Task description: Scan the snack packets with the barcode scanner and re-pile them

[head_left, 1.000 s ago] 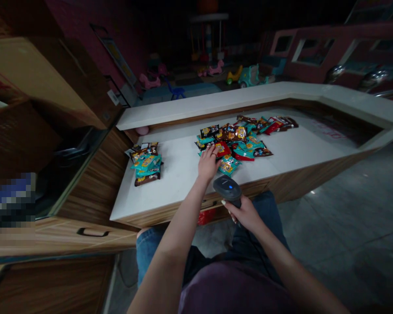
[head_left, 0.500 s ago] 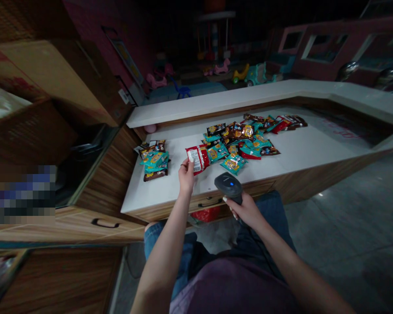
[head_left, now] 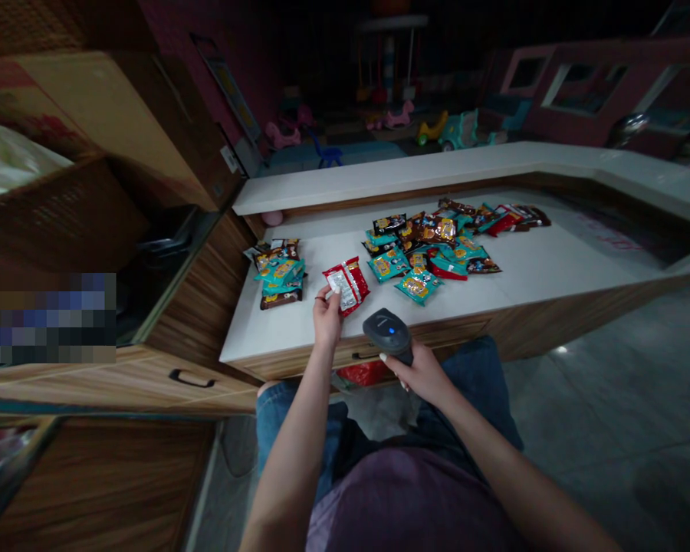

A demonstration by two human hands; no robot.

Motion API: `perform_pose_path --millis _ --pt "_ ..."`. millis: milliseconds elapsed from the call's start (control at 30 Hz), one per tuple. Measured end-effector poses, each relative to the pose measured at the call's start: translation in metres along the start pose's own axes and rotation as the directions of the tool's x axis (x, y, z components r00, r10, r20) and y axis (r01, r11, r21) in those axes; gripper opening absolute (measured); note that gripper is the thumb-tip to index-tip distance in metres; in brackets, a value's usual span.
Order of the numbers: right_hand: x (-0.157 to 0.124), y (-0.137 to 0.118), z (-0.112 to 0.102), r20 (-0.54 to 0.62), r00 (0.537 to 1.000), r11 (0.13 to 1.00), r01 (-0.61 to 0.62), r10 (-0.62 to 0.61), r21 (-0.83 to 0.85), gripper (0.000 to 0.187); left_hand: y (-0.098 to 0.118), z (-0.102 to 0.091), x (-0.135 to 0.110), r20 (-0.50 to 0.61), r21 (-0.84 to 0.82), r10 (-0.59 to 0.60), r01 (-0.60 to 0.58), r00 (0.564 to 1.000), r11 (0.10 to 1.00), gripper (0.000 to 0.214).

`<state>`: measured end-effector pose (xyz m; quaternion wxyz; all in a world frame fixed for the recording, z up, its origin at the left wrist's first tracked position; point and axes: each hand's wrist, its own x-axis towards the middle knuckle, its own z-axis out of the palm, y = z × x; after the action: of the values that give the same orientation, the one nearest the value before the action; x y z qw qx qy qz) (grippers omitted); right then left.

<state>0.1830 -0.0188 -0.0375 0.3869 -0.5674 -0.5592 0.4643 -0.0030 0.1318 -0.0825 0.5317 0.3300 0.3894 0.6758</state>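
Note:
My left hand (head_left: 326, 319) pinches a red snack packet (head_left: 346, 284) by its lower edge, lifting it just above the white counter (head_left: 517, 287) with its printed back toward me. My right hand (head_left: 418, 374) grips a black handheld barcode scanner (head_left: 387, 332) with a blue light, its head close below the packet. A loose heap of teal, brown and red snack packets (head_left: 437, 245) lies on the counter beyond. A smaller stack of packets (head_left: 280, 272) sits at the counter's left.
Wooden cabinets with a drawer handle (head_left: 192, 378) stand to the left, with a cardboard box (head_left: 120, 123) above them. A raised white ledge (head_left: 437, 172) borders the counter's far side. Toy ride-ons stand in the dark room behind. A red bag (head_left: 363, 373) shows under the counter.
My left hand took a red packet from the heap and drew it back toward me and the scanner. The scanner shifted slightly left toward the packet.

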Motion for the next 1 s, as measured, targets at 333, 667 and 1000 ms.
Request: perform_pose_path --millis 333,667,1000 --pt "0.000 -0.002 -0.001 0.019 1.000 1.000 -0.004 0.004 -0.003 0.027 -0.004 -0.003 0.002 0.026 0.070 0.007 -0.009 1.000 0.998 0.063" --pt "-0.001 0.009 -0.009 -0.032 0.999 0.999 -0.029 0.030 0.044 0.034 0.043 -0.020 -0.004 0.131 0.587 0.542 -0.505 0.830 0.633 0.036" --pt "0.000 0.011 -0.007 -0.016 0.999 0.997 -0.037 0.038 0.067 0.034 0.058 -0.085 0.001 0.349 0.891 0.421 -0.435 0.837 0.127 0.035"
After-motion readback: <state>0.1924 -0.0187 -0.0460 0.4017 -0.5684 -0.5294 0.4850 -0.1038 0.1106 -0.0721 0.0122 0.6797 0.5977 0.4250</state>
